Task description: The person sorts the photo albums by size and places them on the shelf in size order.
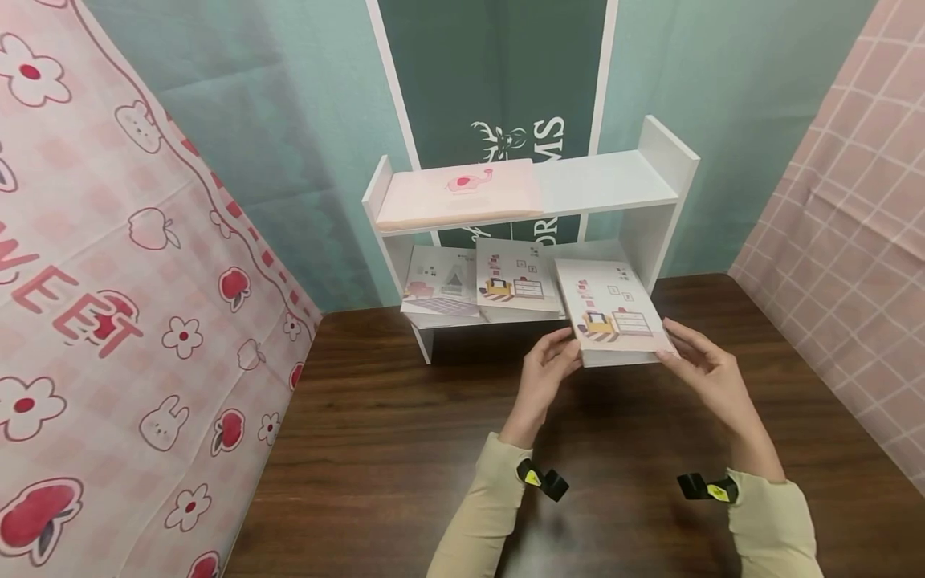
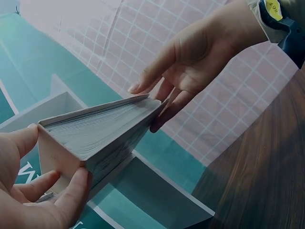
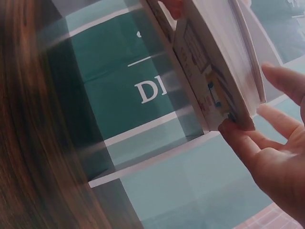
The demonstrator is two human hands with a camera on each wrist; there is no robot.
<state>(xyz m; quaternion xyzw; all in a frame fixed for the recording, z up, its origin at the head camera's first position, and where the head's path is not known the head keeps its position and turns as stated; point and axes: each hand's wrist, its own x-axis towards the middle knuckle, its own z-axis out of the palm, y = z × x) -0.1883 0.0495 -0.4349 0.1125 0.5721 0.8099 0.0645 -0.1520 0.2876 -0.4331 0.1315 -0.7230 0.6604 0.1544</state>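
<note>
Both hands hold a thick white book (image 1: 614,301) with a room drawing on its cover, at the right end of the white shelf unit (image 1: 607,181). My left hand (image 1: 543,377) grips its near left corner, and in the left wrist view the thumb and fingers are spread about the spine (image 2: 59,152). At the near right corner, my right hand (image 1: 711,381) pinches the book between thumb and fingers. The right wrist view shows its fingertips (image 3: 231,129) against one cover. The book's near end juts out past the lower shelf's front edge.
On the lower shelf lie a similar book (image 1: 516,273) in the middle and another white book (image 1: 439,281) at left. A pink item with an elephant (image 1: 462,189) covers the top shelf's left part. The unit stands on a dark wooden table (image 1: 361,417), between patterned cloth walls.
</note>
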